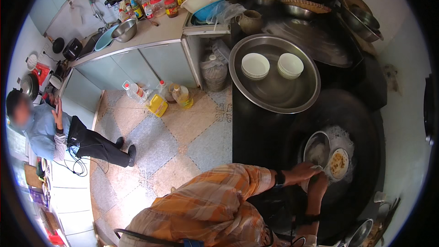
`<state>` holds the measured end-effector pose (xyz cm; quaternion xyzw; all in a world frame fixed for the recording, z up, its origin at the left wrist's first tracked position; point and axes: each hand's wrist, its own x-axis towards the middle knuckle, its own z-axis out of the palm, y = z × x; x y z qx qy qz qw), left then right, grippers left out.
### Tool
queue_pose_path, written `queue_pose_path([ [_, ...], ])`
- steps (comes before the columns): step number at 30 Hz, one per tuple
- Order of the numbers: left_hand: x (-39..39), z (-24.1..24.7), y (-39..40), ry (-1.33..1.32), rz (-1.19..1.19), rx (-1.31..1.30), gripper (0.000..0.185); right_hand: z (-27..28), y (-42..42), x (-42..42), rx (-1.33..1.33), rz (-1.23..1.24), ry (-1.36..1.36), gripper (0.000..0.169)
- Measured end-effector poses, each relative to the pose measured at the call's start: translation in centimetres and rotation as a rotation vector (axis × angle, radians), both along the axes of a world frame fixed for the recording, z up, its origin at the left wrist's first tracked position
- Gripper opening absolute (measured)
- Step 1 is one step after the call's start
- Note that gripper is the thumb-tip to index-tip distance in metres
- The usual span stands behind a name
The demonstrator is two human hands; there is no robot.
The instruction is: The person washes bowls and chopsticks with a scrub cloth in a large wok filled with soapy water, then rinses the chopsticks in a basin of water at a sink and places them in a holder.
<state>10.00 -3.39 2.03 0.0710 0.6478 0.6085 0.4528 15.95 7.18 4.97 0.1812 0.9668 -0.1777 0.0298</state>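
My left hand grips a pale dish, probably a bowl, which the hands largely hide. My right hand is pressed close against the same dish; its fingers are mostly out of sight. A bit of white material shows at the fingertips, too small to identify. Both hands are over a large dark wok set into the black stove top. Just beyond them in the wok, a metal basin stands tilted, holding some liquid. Beside it a white bowl with brown residue sits among suds.
Left of the wok, a wide steel basin holds two stacks of white bowls. A round metal lid and a clay pot are behind it. Plastic bottles stand on the tiled floor. Another person stands by the far counter.
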Motion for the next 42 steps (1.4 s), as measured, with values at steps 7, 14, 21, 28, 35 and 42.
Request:
queue_pose_path([
  [7,-1.4,4.6,-2.3,-0.223,-0.017,-0.127,0.041,0.0,-0.4,-1.2,-0.817,-0.304,0.102,0.032],
  [14,-3.9,2.4,-1.2,0.308,-0.334,-0.168,0.056,-1.6,2.4,0.0,-0.696,0.176,-0.174,0.035],
  [21,-2.2,3.8,-1.4,0.702,-0.288,-0.446,0.066,-9.3,10.1,0.4,0.147,0.281,-0.56,0.031],
  [28,-2.4,1.6,-1.2,0.79,-0.217,-0.584,0.07,-22.5,16.8,4.3,0.309,-0.184,-0.398,0.035],
  [35,-2.4,2.2,-1.9,0.872,-0.2,-0.653,0.069,-12.5,9.5,2.0,-0.13,0.453,-0.206,0.042],
  [42,-1.9,2.8,-1.1,0.875,-0.261,-0.634,0.069,-4.1,2.0,1.9,-0.79,0.111,-0.054,0.044],
])
